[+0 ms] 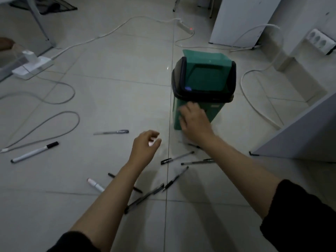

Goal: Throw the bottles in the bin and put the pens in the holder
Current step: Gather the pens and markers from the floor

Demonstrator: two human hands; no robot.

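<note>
We see the green bin [200, 113] upright on the tiled floor [118, 70], right of centre, black rim, green swing lid [206, 70] tilted; inside not visible, so contents unknown. Our right hand [195, 122] rests against the bin's near wall just under the rim, fingers spread, gripping nothing. Our left hand [145, 145] hovers to the bin's left, fingers loosely curled, empty. Pens on the floor: black ones [177, 157] clustered near the bin under our arms, one clear pen [111, 132] further left, a white marker with black cap [34, 152] far left, a pink-tipped marker [95, 185] near left. Grey cables [54, 122] loop across the floor, a power strip [185, 27] at the far end.
</note>
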